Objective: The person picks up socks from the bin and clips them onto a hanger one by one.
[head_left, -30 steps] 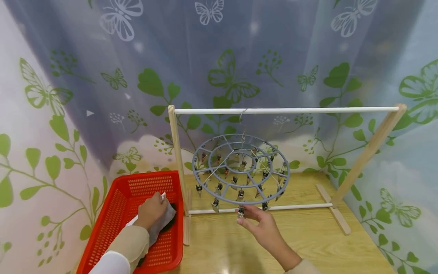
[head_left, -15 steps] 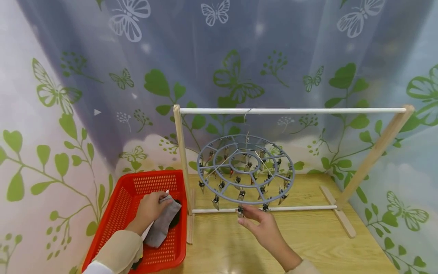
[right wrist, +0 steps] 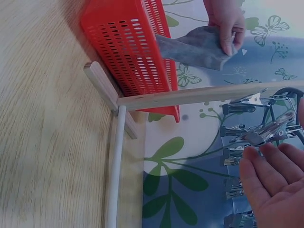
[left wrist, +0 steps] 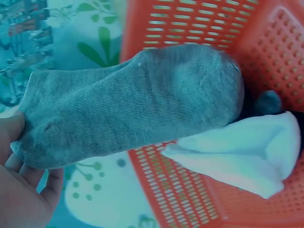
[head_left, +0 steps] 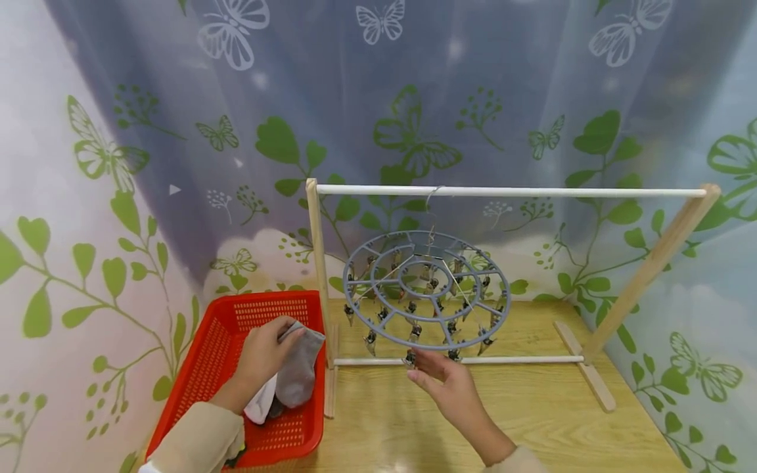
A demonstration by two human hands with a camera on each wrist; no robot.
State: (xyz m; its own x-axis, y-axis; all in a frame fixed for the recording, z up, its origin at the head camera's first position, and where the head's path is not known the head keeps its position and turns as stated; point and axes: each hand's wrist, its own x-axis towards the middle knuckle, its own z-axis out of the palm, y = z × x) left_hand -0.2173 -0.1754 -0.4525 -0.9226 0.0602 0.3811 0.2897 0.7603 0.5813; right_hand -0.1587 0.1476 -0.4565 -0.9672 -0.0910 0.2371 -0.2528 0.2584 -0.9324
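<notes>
My left hand [head_left: 263, 351] pinches a grey sock [left wrist: 137, 104] by its cuff end, the thumb on one face and the fingers behind. In the head view the sock hangs over the right side of the red basket [head_left: 296, 447]. A white sock [left wrist: 247, 147] lies in the basket below it, beside something dark. My right hand [head_left: 455, 394] is at the front of a round grey clip hanger [head_left: 387, 341]. Its fingers look straight in the right wrist view, with the fingertips touching or just under a metal clip [right wrist: 268, 130]; the thumb is mostly cut off there.
The hanger hooks over the white top rod [head_left: 562, 192] of a wooden stand. Several metal clips dangle from its rings. The stand's left post [head_left: 317, 256] rises between basket and hanger. A lower white rod [head_left: 520, 359] crosses just above the wooden table [head_left: 473, 433].
My left hand has raised the grey sock out of the basket and moved it rightward, uncovering the white sock. My right hand stays by the front clip, its thumb now slightly apart from it.
</notes>
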